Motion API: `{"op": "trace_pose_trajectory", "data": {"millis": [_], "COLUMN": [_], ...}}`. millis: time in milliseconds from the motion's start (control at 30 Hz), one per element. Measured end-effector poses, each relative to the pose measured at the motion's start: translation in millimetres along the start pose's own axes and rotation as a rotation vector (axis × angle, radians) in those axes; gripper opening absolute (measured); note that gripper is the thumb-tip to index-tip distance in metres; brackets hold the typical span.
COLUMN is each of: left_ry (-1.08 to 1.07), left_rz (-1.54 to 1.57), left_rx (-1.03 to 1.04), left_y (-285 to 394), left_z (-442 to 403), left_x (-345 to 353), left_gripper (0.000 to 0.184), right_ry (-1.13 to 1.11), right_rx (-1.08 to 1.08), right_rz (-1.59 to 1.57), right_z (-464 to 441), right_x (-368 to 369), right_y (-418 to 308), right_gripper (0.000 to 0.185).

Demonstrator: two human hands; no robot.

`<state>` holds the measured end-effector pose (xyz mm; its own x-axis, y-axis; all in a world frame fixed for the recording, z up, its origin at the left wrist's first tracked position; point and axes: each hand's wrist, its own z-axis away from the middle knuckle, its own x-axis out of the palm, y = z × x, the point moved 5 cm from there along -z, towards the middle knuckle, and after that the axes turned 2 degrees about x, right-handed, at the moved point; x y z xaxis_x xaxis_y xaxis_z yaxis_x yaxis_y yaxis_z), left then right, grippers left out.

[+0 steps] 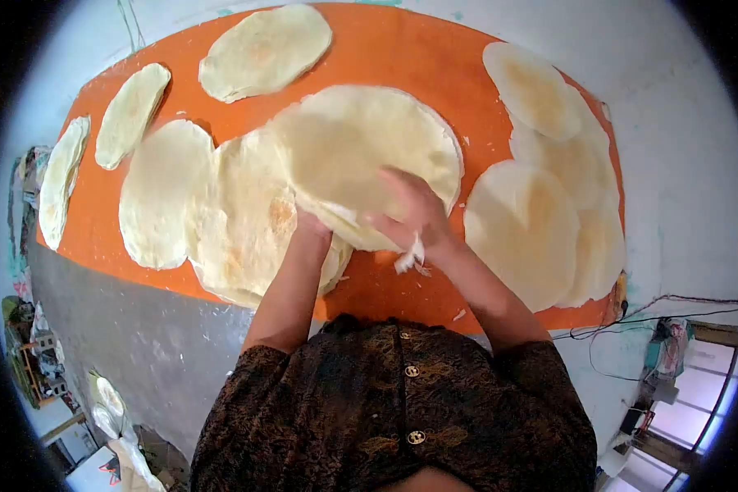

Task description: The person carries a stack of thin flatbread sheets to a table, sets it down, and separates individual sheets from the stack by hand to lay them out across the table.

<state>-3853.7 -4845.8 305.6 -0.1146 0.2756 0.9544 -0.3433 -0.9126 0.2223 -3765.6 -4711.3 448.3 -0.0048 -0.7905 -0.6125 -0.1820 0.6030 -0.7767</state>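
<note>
Closest in, a dark patterned top with round buttons, both forearms reaching over the orange bench. A white scrap hangs by the wrist of the right hand, and that hand is open, thumb and fingers apart, a touch blurred, over the near right part of a big round sheet. Here's the left hand, right at that sheet's near left edge; its fingers are tucked out of sight, so whether it grips, I cannot tell. The big one lies mid-bench, its left side overlapping a brown-spotted sheet, with a paler sheet farther left. Over on the right, a cluster: a large pale round on the near side, more sheets beside it, and a tan-centred round at the far end. Far left, two narrow-looking stacks; farthest, a broader stack by the far edge.
</note>
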Motion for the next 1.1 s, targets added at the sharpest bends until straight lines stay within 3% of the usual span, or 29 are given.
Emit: {"op": "trace_pose_trajectory", "data": {"millis": [67,133,300,400,500,567,700,833,1000,1100], "left_ry": [-0.061,-0.099,-0.01,0.07,0.129,0.142,0.356,0.5,0.491,0.528], "left_rz": [0.053,0.108,0.054,0.028,-0.014,-0.037,-0.579,-0.439,-0.439,-0.454], "left_rx": [-0.029,-0.096,-0.024,0.03,0.02,-0.035,-0.018,-0.095,-0.111,-0.132], "left_y": [0.6,6.7,40.2,63.8,73.6,77.7,82.4,90.7,98.3,91.8], "left_z": [2.6,20.5,75.8,84.6,105.0,117.3,128.5,127.2,123.3,124.9], "left_x": [7.7,37.1,58.7,45.9,41.3,36.2,-2.2,-67.6,-90.3,-74.8], "left_gripper": [0.05,0.047,0.049,0.055,0.061,0.06,0.038,0.028,0.03,0.033], "right_ry": [-0.08,-0.06,-0.017,-0.124,-0.265,-0.197,-0.105,-0.044,0.372,0.656], "right_rx": [0.057,-0.032,-0.154,-0.097,0.148,0.184,0.183,0.231,0.282,0.207], "right_rz": [-0.014,0.11,0.255,0.092,0.0,-0.101,0.004,-0.057,-0.49,-0.622], "right_z": [-15.1,-14.3,-3.8,-9.3,-11.2,-9.9,-17.9,-48.7,-52.8,-40.2], "right_x": [34.9,44.4,49.6,72.6,91.4,98.5,92.5,41.6,-114.2,-212.9], "right_y": [15.3,-8.8,-66.7,-53.7,-31.5,-17.3,-21.2,-6.5,-16.0,37.6], "right_gripper": [0.057,0.058,0.053,0.04,0.028,0.02,0.024,0.02,0.023,0.027]}}
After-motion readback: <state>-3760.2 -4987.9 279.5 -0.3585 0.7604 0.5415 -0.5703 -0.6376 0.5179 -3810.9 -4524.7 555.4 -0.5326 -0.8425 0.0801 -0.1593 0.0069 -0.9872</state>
